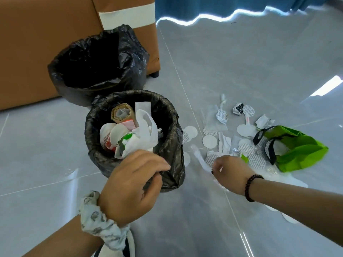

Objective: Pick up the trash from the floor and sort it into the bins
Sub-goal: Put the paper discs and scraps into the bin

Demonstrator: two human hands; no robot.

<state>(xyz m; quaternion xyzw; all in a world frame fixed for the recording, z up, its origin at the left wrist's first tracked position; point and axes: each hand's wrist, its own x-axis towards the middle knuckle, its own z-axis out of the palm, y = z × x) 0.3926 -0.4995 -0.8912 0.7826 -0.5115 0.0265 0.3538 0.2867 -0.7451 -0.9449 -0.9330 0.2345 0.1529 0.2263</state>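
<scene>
Two bins [133, 145]; left hand [130, 186] grip clenched on liner, right hand [230, 173] pinching wrapper [201, 160]

The left hand [130, 184] reaches forward, back of the hand up, with its fingers curled downward and the fingertips pinching the near rim of the nearer bin [172, 138]; a patterned white scrunchie [100, 221] circles its wrist and the bare forearm runs back toward the lower left. The right hand [230, 173] lies to the right of that bin, low over the floor, fingers curled under and gripping a white scrap [201, 161], a dark bead bracelet [251, 187] on its wrist.
</scene>
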